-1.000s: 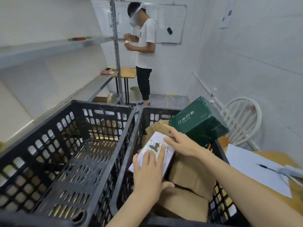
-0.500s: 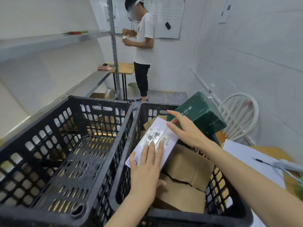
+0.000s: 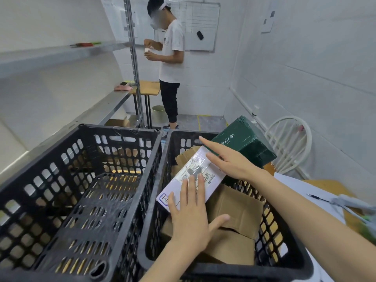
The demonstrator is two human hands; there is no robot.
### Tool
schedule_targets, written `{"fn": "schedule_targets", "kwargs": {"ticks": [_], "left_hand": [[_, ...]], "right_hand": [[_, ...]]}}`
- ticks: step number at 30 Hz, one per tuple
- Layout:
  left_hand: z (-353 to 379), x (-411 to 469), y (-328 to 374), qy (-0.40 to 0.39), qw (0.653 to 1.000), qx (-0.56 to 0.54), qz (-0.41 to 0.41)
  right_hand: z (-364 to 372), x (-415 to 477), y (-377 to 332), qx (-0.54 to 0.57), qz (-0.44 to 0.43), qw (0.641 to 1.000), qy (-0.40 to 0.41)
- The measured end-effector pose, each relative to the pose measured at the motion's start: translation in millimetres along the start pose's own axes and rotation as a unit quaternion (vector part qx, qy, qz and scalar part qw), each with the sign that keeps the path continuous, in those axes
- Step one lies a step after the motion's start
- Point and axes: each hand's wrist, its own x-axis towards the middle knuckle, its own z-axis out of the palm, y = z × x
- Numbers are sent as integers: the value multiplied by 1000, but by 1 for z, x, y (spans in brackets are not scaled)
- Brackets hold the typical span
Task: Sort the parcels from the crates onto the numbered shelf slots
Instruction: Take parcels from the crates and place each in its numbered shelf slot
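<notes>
A flat white parcel (image 3: pixel 195 171) with a printed label is tilted above the right black crate (image 3: pixel 284 267). My left hand (image 3: pixel 191 218) holds its near end, with the fingers flat on top and the thumb spread below the edge. My right hand (image 3: pixel 230 161) rests on the far end with straight fingers. Under the parcel, brown cardboard boxes (image 3: pixel 238 208) fill the crate. A dark green box (image 3: pixel 244 143) leans on the crate's far right corner. The left black crate (image 3: pixel 122 129) holds no parcels. Metal shelves (image 3: pixel 114 102) run along the left wall.
Another person (image 3: pixel 172 58) stands at the far end by a small wooden table (image 3: pixel 148 88) and a bin. A white chair (image 3: pixel 289 143) stands against the right wall. Beside the crate on the right is a table with paper (image 3: pixel 295 188) and a pen.
Both hands have raised the white parcel out of the right crate and moved it up and away from me. Its label now faces up.
</notes>
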Motion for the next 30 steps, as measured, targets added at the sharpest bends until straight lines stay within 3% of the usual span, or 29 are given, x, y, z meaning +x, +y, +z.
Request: {"fn": "schedule_targets", "kwargs": {"ticks": [8, 12, 17, 22, 30], "left_hand": [[3, 3, 2, -1, 1000, -7, -6], [8, 2, -1, 12, 1000, 12, -9], [8, -6, 0, 23, 999, 46, 9], [4, -9, 5, -10, 999, 48, 13], [5, -1, 6, -47, 999, 11, 5]], "right_hand": [[1, 11, 4, 4, -9, 999, -31], [0, 16, 0, -65, -43, 996, -49], [-1, 12, -2, -118, -84, 989, -15], [-1, 19, -7, -181, -114, 977, -9], [-1, 10, 4, -179, -111, 977, -35]]}}
